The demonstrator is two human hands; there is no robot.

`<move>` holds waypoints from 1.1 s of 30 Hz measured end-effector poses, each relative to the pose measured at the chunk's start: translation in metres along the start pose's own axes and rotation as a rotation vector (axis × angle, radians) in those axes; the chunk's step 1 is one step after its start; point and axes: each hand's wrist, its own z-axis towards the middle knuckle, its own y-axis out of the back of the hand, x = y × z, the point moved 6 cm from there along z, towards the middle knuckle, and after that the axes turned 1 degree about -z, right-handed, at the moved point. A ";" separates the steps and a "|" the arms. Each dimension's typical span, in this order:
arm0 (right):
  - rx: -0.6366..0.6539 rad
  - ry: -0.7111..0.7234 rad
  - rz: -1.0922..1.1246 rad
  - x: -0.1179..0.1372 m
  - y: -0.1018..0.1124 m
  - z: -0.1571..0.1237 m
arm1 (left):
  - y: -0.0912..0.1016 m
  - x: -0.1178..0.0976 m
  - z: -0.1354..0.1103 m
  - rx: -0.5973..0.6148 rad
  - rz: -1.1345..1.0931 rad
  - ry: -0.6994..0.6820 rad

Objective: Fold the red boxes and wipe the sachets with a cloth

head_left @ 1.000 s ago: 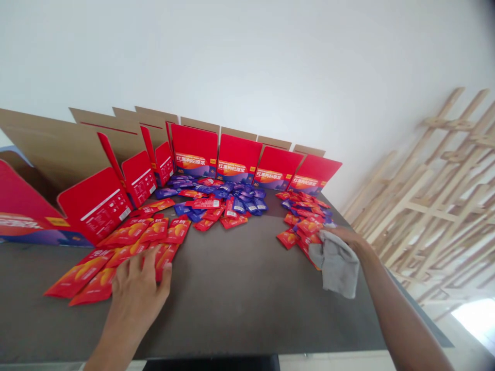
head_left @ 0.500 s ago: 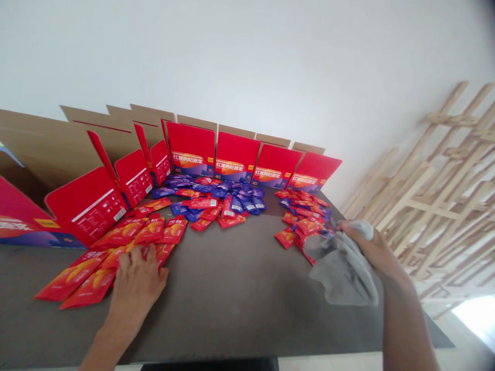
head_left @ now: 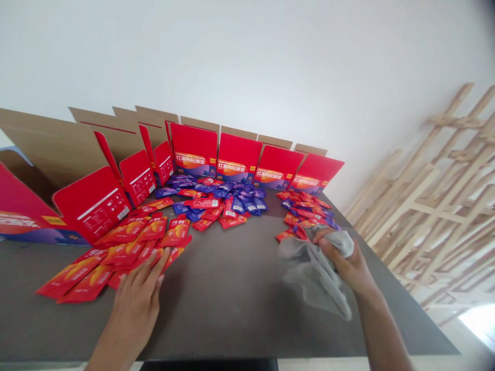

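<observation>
My left hand (head_left: 139,288) lies with its fingers stretched out at the near edge of a heap of red pouches (head_left: 126,252). Its fingertips touch or hover just over the lowest pouches; which of the two I cannot tell. A thin grey cloth (head_left: 315,278) hangs crumpled from my right hand (head_left: 346,260), whose fingers are closed around one end. That cloth covers the near part of a mixed pile of red and purple sachets (head_left: 305,206) on the right. Another mixed pile of sachets (head_left: 216,198) spreads in the middle, in front of the boxes.
Open red cardboard boxes (head_left: 195,149) stand in a row along the wall, and more boxes (head_left: 95,206) line the left side with flaps raised. The grey table (head_left: 232,288) has its front edge near me. Wooden frames (head_left: 436,196) lean at the right beyond the table.
My right hand has moved left and toward me with the cloth. My left hand has drawn back slightly and its fingers have straightened; some red pouches under it have shifted.
</observation>
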 end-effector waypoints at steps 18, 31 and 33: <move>0.072 -0.043 0.523 0.033 -0.208 -0.077 | -0.064 -0.102 -0.048 0.172 -0.842 0.078; -0.263 -0.168 0.432 -0.001 -0.177 -0.058 | -0.078 -0.111 -0.054 0.385 -0.832 0.004; -0.352 -0.163 0.410 -0.004 -0.164 -0.056 | -0.086 -0.103 -0.049 0.377 -0.846 0.101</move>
